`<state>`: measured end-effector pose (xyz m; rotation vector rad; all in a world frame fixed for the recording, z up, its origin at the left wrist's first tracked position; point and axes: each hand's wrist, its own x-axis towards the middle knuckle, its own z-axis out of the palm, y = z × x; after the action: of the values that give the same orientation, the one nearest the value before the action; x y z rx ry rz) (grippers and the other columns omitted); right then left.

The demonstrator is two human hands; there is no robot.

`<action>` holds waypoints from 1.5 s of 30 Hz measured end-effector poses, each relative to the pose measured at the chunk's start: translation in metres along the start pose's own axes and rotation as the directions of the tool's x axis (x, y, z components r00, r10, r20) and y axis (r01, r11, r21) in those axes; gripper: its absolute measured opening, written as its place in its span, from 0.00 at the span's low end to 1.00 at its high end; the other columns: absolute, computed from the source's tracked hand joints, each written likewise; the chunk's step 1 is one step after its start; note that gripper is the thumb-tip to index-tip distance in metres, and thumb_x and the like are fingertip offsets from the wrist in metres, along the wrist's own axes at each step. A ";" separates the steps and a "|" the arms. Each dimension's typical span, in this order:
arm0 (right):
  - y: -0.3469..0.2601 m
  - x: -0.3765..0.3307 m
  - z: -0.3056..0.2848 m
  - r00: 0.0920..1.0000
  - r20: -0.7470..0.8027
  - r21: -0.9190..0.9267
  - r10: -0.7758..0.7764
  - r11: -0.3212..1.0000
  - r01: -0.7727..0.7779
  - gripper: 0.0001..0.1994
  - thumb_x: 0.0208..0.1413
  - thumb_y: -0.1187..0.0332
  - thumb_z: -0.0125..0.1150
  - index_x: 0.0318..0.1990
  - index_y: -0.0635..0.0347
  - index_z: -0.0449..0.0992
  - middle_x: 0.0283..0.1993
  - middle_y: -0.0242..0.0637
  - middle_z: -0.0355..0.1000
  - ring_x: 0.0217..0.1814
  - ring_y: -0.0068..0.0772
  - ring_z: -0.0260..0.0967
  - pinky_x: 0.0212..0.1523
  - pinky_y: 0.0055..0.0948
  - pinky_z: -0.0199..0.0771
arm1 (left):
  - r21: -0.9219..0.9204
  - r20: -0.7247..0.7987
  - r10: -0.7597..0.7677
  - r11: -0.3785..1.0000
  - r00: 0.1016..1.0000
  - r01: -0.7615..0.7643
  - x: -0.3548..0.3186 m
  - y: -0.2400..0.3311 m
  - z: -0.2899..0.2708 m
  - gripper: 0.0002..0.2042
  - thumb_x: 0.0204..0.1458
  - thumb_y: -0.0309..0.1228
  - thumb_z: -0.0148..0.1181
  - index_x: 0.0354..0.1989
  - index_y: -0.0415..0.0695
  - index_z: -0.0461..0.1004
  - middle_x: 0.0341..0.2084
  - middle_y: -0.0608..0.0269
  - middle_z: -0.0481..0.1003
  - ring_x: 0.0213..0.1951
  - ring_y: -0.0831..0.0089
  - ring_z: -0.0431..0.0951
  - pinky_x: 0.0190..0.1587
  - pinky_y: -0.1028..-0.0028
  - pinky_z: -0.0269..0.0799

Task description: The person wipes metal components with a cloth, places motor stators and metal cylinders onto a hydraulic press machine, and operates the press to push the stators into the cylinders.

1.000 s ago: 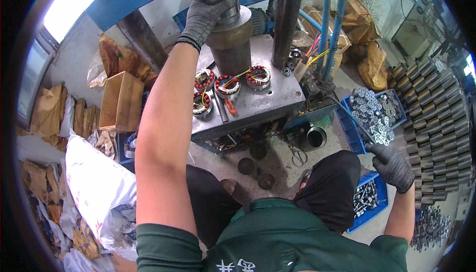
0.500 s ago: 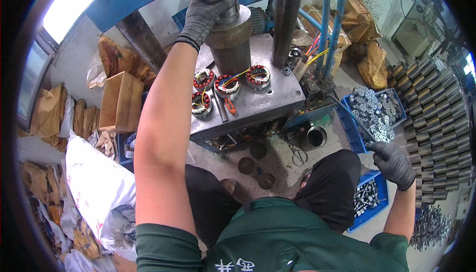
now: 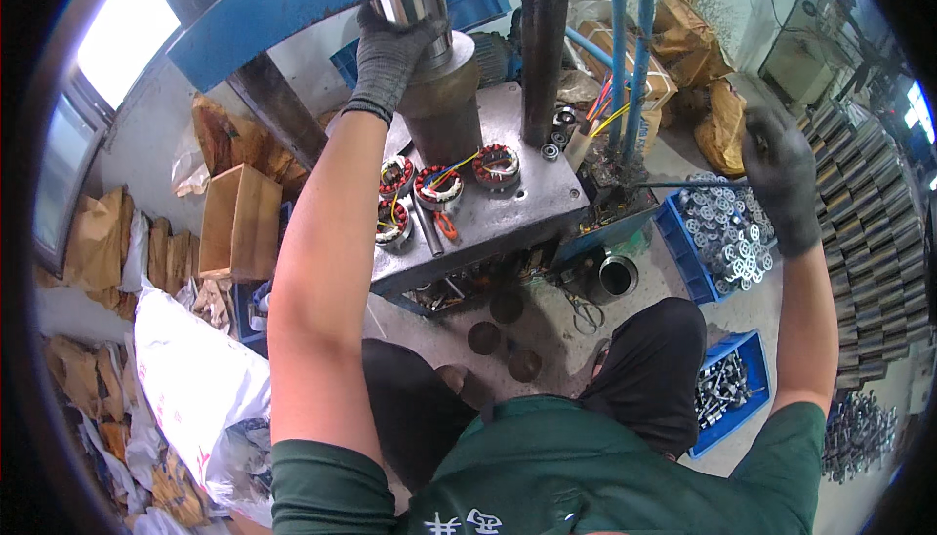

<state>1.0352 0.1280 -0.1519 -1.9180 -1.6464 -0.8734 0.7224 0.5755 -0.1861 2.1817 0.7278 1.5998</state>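
My gloved left hand (image 3: 392, 59) is wrapped round the shiny steel cylinder (image 3: 415, 6) under the blue press beam, just above a thick dark metal collar (image 3: 439, 96). My gloved right hand (image 3: 784, 179) is at the outer end of a thin dark lever (image 3: 693, 184), its fingers curled; the grip itself is partly hidden. On the steel press table (image 3: 532, 205) sit several ring-shaped motor stators (image 3: 438, 186) with red and white windings and coloured wires. A metal rod (image 3: 427, 227) and an orange-handled tool (image 3: 446, 226) lie in front of them.
Blue bins hold silvery slotted discs (image 3: 727, 232) and metal shafts (image 3: 722, 389). Dark cylinders are stacked (image 3: 874, 252) at the right. Scissors (image 3: 588, 315) and a hollow metal cylinder (image 3: 617, 276) are on the floor. A wooden box (image 3: 239, 223) and white sack (image 3: 200, 379) stand left.
My right hand has moved up and away from me, and the lever has swung from slanting toward me to nearly level across the view. My left hand stays on the steel cylinder.
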 end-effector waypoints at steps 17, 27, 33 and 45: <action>0.022 0.060 0.010 0.996 -0.010 0.006 0.091 0.996 -0.091 0.38 0.55 0.49 0.73 0.67 0.64 0.68 0.63 0.55 0.69 0.61 0.58 0.73 0.60 0.45 0.76 | -0.493 -0.179 -0.162 0.868 0.970 0.055 -0.119 0.092 -0.045 0.42 0.39 0.25 0.78 0.65 0.41 0.61 0.54 0.58 0.73 0.55 0.65 0.76 0.59 0.64 0.75; -0.120 -0.074 -0.045 0.936 0.277 0.083 -0.218 0.976 0.202 0.27 0.42 0.67 0.74 0.54 0.59 0.77 0.48 0.49 0.76 0.55 0.55 0.73 0.69 0.61 0.60 | -0.918 0.144 -0.634 0.202 0.760 0.342 -0.276 0.093 -0.065 0.37 0.49 0.42 0.78 0.64 0.45 0.64 0.51 0.59 0.75 0.52 0.62 0.80 0.50 0.61 0.84; -0.249 -0.025 0.052 0.918 0.308 0.634 -0.251 0.773 -0.002 0.39 0.45 0.63 0.78 0.65 0.65 0.67 0.57 0.57 0.72 0.60 0.58 0.71 0.65 0.43 0.71 | -0.931 0.197 -0.631 0.120 0.750 0.346 -0.282 0.090 -0.062 0.35 0.52 0.41 0.76 0.64 0.45 0.64 0.52 0.58 0.75 0.53 0.62 0.79 0.57 0.61 0.80; -0.339 -0.002 0.140 0.900 0.359 0.821 -0.248 0.542 -0.178 0.47 0.47 0.64 0.78 0.71 0.62 0.53 0.61 0.47 0.70 0.64 0.39 0.69 0.74 0.39 0.62 | -0.935 0.135 -0.683 0.151 0.718 0.319 -0.281 0.085 -0.072 0.40 0.49 0.41 0.79 0.66 0.41 0.62 0.53 0.54 0.75 0.54 0.60 0.78 0.58 0.61 0.78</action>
<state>0.7248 0.2846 -0.2699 -1.3737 -1.8468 0.4247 0.6048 0.3406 -0.3362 0.6593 0.3637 1.3972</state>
